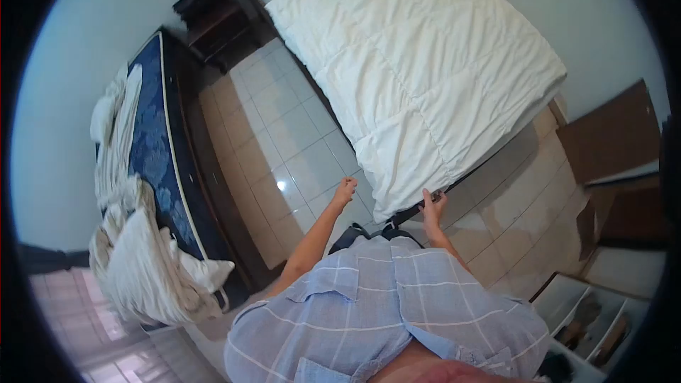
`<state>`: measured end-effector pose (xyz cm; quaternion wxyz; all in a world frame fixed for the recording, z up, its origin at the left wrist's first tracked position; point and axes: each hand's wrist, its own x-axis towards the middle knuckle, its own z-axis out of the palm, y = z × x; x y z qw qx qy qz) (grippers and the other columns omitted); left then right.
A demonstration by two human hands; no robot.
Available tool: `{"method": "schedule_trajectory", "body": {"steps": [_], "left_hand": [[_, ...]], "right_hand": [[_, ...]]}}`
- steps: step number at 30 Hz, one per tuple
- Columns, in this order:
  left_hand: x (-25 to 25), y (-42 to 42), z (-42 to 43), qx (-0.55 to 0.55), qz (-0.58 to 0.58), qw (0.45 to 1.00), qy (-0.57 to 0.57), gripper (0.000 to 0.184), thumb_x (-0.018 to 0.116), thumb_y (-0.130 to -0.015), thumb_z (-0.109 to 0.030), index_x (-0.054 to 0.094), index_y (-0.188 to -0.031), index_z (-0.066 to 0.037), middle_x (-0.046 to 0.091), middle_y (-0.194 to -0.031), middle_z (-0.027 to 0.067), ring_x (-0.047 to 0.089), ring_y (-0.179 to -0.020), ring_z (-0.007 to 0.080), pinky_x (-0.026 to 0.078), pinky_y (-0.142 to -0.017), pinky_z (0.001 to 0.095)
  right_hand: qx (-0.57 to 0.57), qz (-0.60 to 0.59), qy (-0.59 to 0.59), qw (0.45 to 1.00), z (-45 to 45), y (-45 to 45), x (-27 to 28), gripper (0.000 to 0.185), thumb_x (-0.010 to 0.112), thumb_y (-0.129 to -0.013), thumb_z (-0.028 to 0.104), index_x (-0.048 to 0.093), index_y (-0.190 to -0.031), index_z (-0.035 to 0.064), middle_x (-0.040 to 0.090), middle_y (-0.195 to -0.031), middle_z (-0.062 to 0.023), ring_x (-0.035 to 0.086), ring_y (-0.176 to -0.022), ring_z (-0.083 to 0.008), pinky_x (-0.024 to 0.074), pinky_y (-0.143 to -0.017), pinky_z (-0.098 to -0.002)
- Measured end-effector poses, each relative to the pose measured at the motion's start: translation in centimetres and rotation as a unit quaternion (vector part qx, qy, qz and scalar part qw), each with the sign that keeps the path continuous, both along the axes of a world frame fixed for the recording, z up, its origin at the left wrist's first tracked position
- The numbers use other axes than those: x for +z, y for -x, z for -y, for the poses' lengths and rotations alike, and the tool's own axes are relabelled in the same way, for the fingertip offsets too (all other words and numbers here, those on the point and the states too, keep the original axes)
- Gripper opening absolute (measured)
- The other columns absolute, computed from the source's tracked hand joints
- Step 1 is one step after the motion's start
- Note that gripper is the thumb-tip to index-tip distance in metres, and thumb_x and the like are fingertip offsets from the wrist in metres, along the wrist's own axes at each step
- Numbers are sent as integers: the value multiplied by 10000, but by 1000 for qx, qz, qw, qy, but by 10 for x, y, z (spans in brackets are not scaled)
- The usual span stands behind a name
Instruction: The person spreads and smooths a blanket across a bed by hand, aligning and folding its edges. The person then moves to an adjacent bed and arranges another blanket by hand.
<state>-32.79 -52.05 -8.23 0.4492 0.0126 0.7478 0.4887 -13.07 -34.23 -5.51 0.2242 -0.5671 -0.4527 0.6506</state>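
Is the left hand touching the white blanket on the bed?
No, floor tiles are visible between the left hand and the edge of the white blanket.

The room holds one bed [418,78], one blue mattress [150,142] and, seemingly, one dark nightstand [213,25].

From where I stand, this is a bedroom, by the look of it in a home. A bed with a dark frame carries a rumpled white comforter [418,78], and across the tiled floor [298,128] lies a blue patterned mattress [152,135] on a dark base, with pale bedding [142,255] heaped along it. A small dark wooden table [216,25] sits between the two, against the plain pale wall [99,35]. Near the other side I see an open white compartmented drawer unit [603,323] with items inside, and brown panels [610,131] lean close to the wall.
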Motion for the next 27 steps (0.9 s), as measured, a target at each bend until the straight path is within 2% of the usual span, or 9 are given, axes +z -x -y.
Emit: {"method": "schedule_trajectory", "body": {"steps": [5,6,9,10,13,17,21,26,27], "left_hand": [[8,35,-32,74,57,996,-8,575,468,-763,-477,286,-1241,-214,371,-1245,86,383,-1069,298,353,-802,437],[-1,48,-39,77,78,994,-29,641,462,-752,-524,192,-1288,-299,247,-1338,87,309,-1138,352,327,-830,470],[8,92,-71,135,110,983,-62,720,465,-725,-577,133,-1310,-320,160,-1380,92,268,-1175,372,299,-870,490],[-3,114,-78,126,109,982,-87,795,461,-698,-628,85,-1324,-314,88,-1395,102,258,-1183,377,286,-875,523],[19,167,-106,161,167,957,-171,820,465,-712,-619,123,-1336,-211,159,-1380,126,304,-1179,338,293,-906,508],[-48,238,-143,110,217,923,-297,818,509,-740,-541,159,-1315,-78,313,-1301,133,376,-1139,284,330,-925,437],[-60,252,-135,62,261,912,-309,838,603,-737,-416,110,-1311,-58,380,-1215,139,431,-1073,263,379,-897,379],[8,264,-129,160,122,953,-225,744,584,-754,-417,211,-1278,-42,412,-1193,145,452,-1061,244,397,-885,370],[17,272,-129,117,177,935,-284,718,577,-755,-428,249,-1261,-38,420,-1193,141,453,-1062,247,399,-885,377]], "right_hand": [[60,-48,166,983,28,8,-3,610,668,-710,297,344,-1179,82,441,-1121,-86,475,-943,-229,443,-735,-389],[65,-36,213,974,35,14,4,597,665,-711,294,378,-1183,68,486,-1089,-91,477,-968,-227,427,-773,-389],[146,-118,134,973,48,18,-53,582,657,-719,285,418,-1166,-2,514,-1071,-94,484,-995,-212,401,-825,-342],[47,-145,128,980,53,32,-17,527,641,-733,267,463,-1121,-42,528,-1062,-98,498,-989,-205,388,-849,-313],[-25,-196,249,948,51,54,4,500,623,-748,246,455,-1138,-17,523,-1072,-104,507,-975,-226,400,-846,-336],[-113,-197,275,934,68,73,-13,448,597,-760,235,476,-1114,-11,530,-1064,-113,522,-961,-228,432,-811,-343],[-102,-143,169,970,70,92,71,405,574,-770,236,506,-1075,-22,561,-1004,-109,548,-909,-199,447,-778,-313],[-130,-121,-15,984,62,146,181,341,562,-770,231,568,-1001,-20,597,-911,-106,568,-821,-164,459,-715,-282],[-114,-96,-56,987,59,152,182,330,561,-768,232,579,-981,-20,600,-903,-105,567,-813,-161,456,-709,-282]]}}
